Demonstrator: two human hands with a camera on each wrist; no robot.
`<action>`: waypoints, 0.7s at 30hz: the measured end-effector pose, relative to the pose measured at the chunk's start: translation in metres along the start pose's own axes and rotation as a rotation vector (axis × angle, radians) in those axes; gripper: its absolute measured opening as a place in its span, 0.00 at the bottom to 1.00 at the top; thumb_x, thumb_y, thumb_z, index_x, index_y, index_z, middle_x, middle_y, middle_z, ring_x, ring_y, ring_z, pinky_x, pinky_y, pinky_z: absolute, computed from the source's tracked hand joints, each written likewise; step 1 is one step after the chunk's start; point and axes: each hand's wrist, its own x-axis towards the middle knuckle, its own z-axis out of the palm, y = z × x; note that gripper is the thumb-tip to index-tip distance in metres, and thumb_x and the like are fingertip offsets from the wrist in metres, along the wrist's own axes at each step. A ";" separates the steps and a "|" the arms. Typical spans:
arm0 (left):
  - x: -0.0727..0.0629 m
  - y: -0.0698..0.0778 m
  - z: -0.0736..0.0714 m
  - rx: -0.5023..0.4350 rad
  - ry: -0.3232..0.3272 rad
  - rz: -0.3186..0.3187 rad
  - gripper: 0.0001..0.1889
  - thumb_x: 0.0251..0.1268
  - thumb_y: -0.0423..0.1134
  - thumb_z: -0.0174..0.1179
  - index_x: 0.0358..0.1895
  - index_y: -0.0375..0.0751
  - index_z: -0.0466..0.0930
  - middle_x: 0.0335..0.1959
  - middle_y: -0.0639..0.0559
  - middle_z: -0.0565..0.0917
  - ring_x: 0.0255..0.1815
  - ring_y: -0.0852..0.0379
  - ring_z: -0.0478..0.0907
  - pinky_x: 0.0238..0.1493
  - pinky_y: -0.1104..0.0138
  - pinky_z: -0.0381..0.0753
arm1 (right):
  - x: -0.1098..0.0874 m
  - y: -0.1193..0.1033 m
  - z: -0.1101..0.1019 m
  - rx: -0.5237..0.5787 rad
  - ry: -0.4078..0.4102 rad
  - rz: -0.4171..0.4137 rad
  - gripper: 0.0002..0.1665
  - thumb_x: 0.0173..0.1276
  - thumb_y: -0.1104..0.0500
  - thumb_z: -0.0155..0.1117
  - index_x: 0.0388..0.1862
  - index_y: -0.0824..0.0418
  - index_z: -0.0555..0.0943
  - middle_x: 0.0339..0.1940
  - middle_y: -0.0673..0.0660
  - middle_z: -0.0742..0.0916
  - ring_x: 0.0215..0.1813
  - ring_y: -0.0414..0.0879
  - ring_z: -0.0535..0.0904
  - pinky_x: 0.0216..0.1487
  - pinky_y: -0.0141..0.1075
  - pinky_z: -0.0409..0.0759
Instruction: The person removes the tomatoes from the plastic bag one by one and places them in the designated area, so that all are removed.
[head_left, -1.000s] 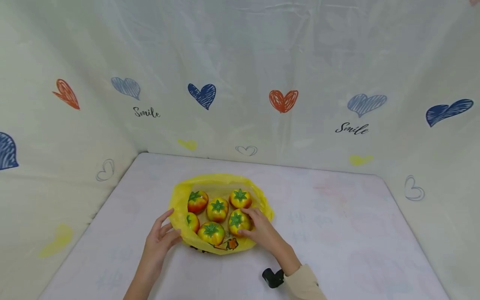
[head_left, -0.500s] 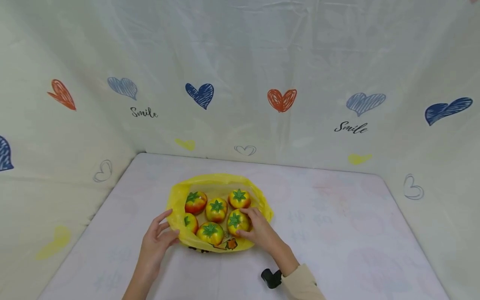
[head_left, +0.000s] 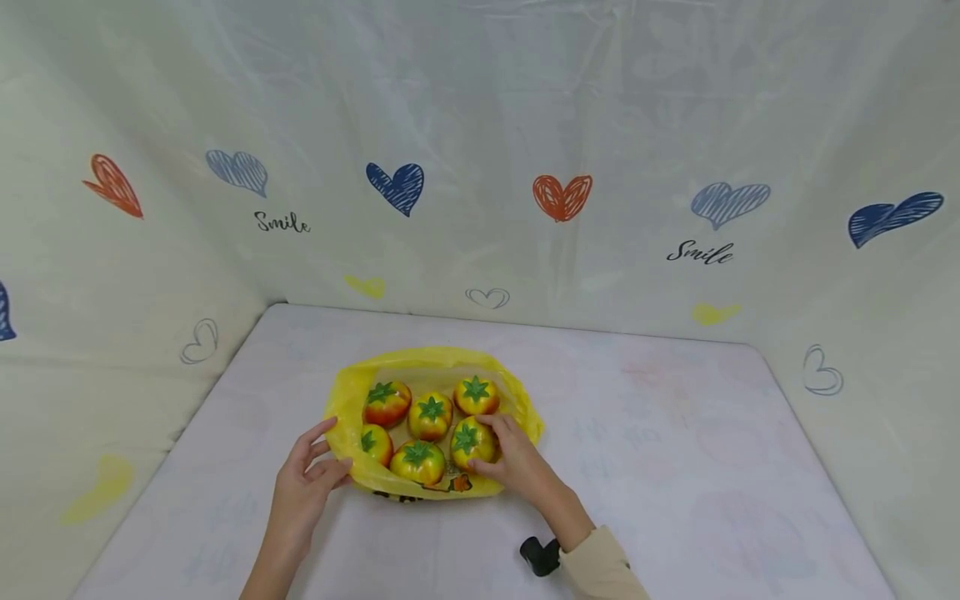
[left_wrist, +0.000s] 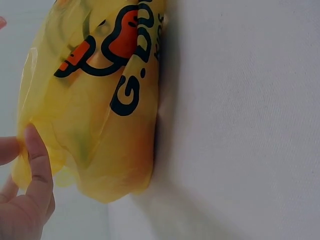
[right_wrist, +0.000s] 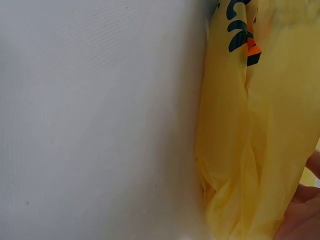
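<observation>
"Hanging beyond the yellow bag [head_left: 348, 387], is that a pale curtain [head_left: 480, 100]?"

"Yes, printed with hearts [head_left: 562, 198] and the word 'Smile' [head_left: 282, 222]. Under the bag is a whitish table [head_left: 675, 433], spreading well out to the bag's right."

"And the bag itself?"

"It sits on the table with its mouth wide open. The left wrist view shows its side, with dark lettering [left_wrist: 125, 95] and an orange figure [left_wrist: 122, 40]."

"Where are the hands?"

"The left hand [head_left: 303, 477] is at the bag's left side, thumb and fingers pinching the thin rim. The right hand [head_left: 521, 462] reaches over the bag's right side, a cream sleeve [head_left: 602, 562] behind it, thumb and finger gripping a fruit."

"Which fruit?"

"The front right one [head_left: 468, 442], just inside the bag's rim. Five other fruits [head_left: 431, 417] lie in the bag: two at the back, one in the middle, two toward the front left. All are yellow and red with green star-shaped tops."

"Anything smaller?"

"A short black object [head_left: 538, 556], on the near side of the bag, right beside the sleeve. I can't tell what it is."
</observation>
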 end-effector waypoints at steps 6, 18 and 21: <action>0.000 0.000 0.000 0.011 0.003 0.006 0.31 0.64 0.29 0.52 0.69 0.50 0.56 0.60 0.43 0.66 0.34 0.70 0.78 0.41 0.74 0.82 | 0.000 0.000 0.001 -0.006 0.012 -0.001 0.36 0.59 0.52 0.68 0.63 0.61 0.66 0.58 0.62 0.73 0.57 0.53 0.72 0.60 0.49 0.74; -0.001 0.001 0.000 0.040 0.002 -0.006 0.31 0.65 0.29 0.53 0.70 0.51 0.57 0.62 0.42 0.66 0.34 0.70 0.77 0.42 0.72 0.82 | -0.003 0.000 0.002 -0.065 0.048 -0.018 0.36 0.58 0.51 0.69 0.62 0.60 0.66 0.56 0.61 0.74 0.55 0.52 0.73 0.57 0.48 0.76; -0.001 0.003 0.000 0.042 0.001 -0.003 0.31 0.65 0.29 0.53 0.70 0.51 0.57 0.62 0.42 0.66 0.34 0.70 0.77 0.41 0.73 0.82 | -0.003 0.000 0.002 -0.072 0.060 -0.021 0.36 0.57 0.50 0.69 0.62 0.60 0.66 0.56 0.60 0.74 0.55 0.52 0.73 0.57 0.47 0.76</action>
